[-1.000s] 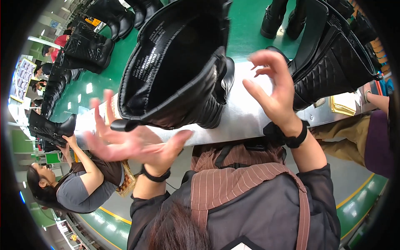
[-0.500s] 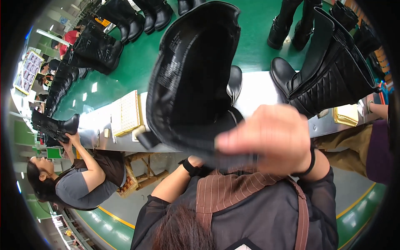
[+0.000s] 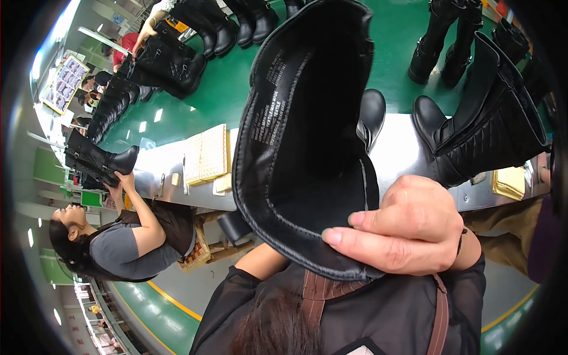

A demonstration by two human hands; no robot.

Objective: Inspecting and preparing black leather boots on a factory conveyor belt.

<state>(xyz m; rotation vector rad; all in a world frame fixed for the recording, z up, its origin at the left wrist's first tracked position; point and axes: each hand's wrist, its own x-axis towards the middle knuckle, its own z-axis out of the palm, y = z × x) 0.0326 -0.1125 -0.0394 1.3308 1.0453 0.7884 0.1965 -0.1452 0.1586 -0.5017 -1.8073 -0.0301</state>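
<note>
Compared with half a second ago, everything is being shown further right in the frame, probably through a head turn, and the right hand [image 3: 408, 222], blurred then, is being held clear at the rim of the tall black boot [image 3: 278, 136]. Boot is being kept at centre, opening toward the camera; its footing is being hidden. Right fingers are being kept nearly closed, near edge of the shaft being pinched, two fingertips inside. Left hand is being hidden behind the shaft; spread and hold cannot be told.

Handling, judged: moderate weight; shaft likely soft, foot stiffer; smooth surface, possibly slick; not fragile, but scuffable. Sound hold is being offered at rim or ankle.

Around: black toe [image 3: 371, 118] is being shown just past the shaft; whether it's the same boot's cannot be told. Rightward room is being limited by the second boot [image 3: 491, 124], being supported on the metal table [image 3: 390, 154]. Yellow stack [image 3: 207, 155] is being left on the table, left of the shaft. At frame left, another boot [image 3: 100, 157] is being held up by a co-worker [image 3: 130, 236].
</note>
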